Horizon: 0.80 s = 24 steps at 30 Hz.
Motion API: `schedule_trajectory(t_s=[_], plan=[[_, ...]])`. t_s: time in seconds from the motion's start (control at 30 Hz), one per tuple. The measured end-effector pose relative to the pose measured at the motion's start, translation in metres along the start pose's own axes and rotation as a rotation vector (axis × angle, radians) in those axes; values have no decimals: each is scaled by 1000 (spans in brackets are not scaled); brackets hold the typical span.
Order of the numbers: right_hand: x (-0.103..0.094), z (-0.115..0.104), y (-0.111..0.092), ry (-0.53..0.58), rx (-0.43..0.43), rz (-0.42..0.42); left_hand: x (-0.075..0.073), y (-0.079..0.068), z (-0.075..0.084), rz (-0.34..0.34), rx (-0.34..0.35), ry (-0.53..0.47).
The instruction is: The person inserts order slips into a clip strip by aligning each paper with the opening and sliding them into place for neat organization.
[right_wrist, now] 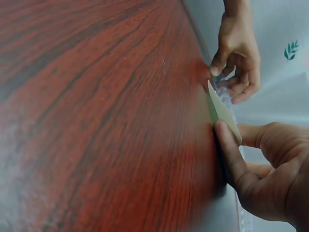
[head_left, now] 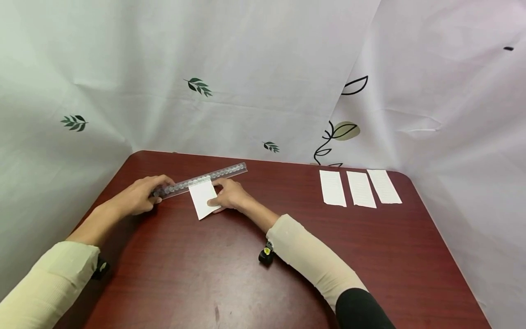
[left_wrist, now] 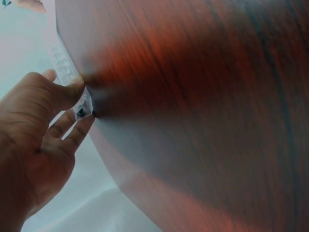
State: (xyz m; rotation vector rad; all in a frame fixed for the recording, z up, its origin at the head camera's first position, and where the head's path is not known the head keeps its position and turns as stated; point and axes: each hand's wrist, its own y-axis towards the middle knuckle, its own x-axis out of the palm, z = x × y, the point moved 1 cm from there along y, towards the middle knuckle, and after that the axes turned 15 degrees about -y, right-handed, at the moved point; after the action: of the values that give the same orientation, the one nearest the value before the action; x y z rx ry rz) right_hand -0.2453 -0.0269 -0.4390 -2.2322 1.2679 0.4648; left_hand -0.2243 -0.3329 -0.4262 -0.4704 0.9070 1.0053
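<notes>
Head view: L hand (head_left: 141,195), btwn 8 & 9 o'clock of centre, clamps the near-9 end of a clear plastic ruler (head_left: 226,172), which points off twd 2–3 o'clock; prob. held at the tip to leave the rest of its edge free. R hand (head_left: 233,194), approx. 7–8 o'clock, pinches a small white paper slip (head_left: 201,198) by its 3 o'clock side. Slip's top meets the ruler's middle; under it or just against it, can't tell. Looks like the ruler serves as a straight edge there. Three white paper strips (head_left: 361,188) lie apart at 3 o'clock from R hand, on the brown wood-grain table (head_left: 230,283), maybe spaced out so they don't overlap.

L wrist view: ruler end at approx. 10 o'clock, thumb one side, fingers other, so grip's firm enough, I'd judge, to stop it swivelling.

R wrist view: slip at 3 o'clock, tilted up off the table, R digits on both faces; prob. raised for purchase. L hand w/ ruler at approx. 2.
</notes>
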Motion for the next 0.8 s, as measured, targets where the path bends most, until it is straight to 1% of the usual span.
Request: schedule_trajectory(t_s=[0.03, 0.1, 0.3, 0.53, 0.77, 0.8], plan=[[1, 0, 0, 28, 3, -5, 0, 0, 0, -1, 2, -3], [1, 0, 0, 39, 5, -9, -1, 1, 0, -1, 4, -3], [2, -2, 1, 52, -3, -13, -1, 2, 0, -8, -4, 3], [11, -6, 2, 74, -2, -46, 2, 3, -1, -6, -2, -4], [17, -12, 1, 82, 15, -39, 2, 2, -1, -2, -3, 1], [17, -13, 1, 79, 13, -38, 4, 3, -13, 4, -9, 1]])
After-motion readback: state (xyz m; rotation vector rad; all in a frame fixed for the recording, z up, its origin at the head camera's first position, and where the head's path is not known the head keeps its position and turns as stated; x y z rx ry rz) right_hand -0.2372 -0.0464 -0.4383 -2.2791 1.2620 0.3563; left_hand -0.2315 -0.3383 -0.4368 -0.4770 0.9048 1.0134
